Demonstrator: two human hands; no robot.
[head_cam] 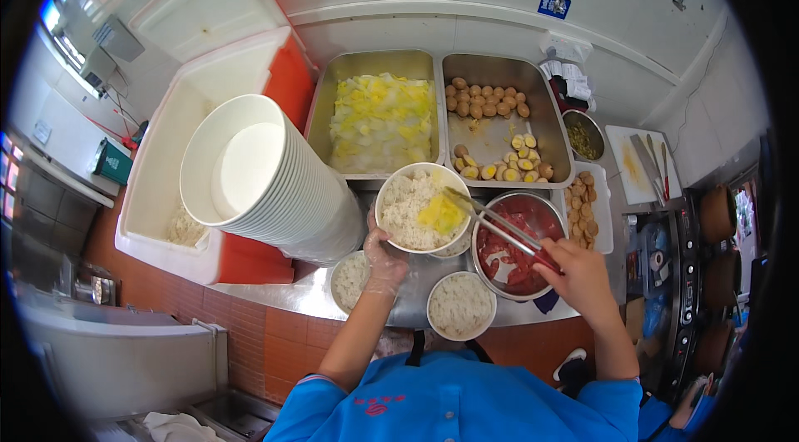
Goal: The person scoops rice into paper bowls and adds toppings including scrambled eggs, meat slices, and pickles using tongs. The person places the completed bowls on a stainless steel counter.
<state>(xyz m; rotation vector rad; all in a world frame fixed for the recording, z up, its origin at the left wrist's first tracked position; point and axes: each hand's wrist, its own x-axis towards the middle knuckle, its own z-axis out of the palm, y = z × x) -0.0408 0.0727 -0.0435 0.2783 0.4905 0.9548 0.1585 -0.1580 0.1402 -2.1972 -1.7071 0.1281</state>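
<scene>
My left hand (382,255), in a clear plastic glove, grips the side of a white paper bowl (406,208) heaped with cooked rice. Yellow-green cabbage (441,213) lies on the right part of that rice. Metal food tongs (499,223) with red handles are in my right hand (577,273), their tips at the cabbage in the bowl. Under the tongs stands a steel bowl of raw-looking red meat slices (515,236). Other rice bowls sit close by: one at the front (462,304), one left of my wrist (349,279), and one partly hidden beneath the held bowl.
A tall stack of white paper bowls (268,173) leans before an open red cooler (168,205) holding rice. Behind stand steel pans of cabbage (382,123) and brown eggs (493,102), some halved. At right are a tray of brown slices (580,211) and a cutting board with knives (643,161).
</scene>
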